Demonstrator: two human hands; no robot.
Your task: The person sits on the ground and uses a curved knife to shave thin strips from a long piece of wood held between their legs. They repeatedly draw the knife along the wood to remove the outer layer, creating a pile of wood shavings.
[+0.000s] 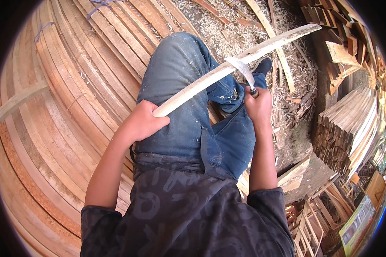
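Note:
A long, pale wooden strip (197, 88) slants from above my lap up to the far right, its near end in my left hand (143, 122). The fingers of that hand are wrapped round the end, close over my thigh. My right hand (258, 103) is closed on the short dark handle of a curved blade, a sickle (243, 70). Its metal crosses the strip around the middle and appears to rest on it. The sickle's handle is mostly hidden in my fist.
Long planks (77, 98) lie side by side under and left of me, some bound with ties. Wood shavings (223, 36) cover the ground ahead. To the right stands a stack of thin wood strips (345, 126), with broken offcuts (341, 60) beyond it.

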